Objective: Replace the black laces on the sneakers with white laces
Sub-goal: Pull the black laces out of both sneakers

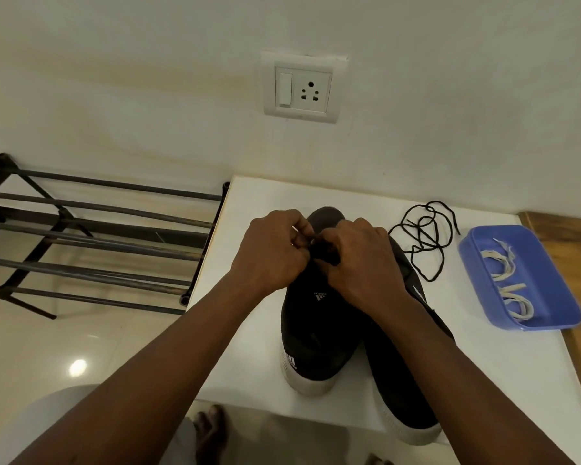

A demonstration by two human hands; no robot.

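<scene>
Both forearms reach in from below. Left hand [272,253] and right hand [363,260] are knuckles-up, fingertips meeting over the lacing of the left black white-soled sneaker [316,323]. Right fingers are curled, pinching a dark lace strand [329,258]. Left fingers are curled tight; contents can't tell. Second black sneaker [406,380] sits alongside on the white table [500,364]. Loose black lace [423,236] lies right of the shoes, flat white laces [514,290] in the blue plastic tray [550,325].
</scene>
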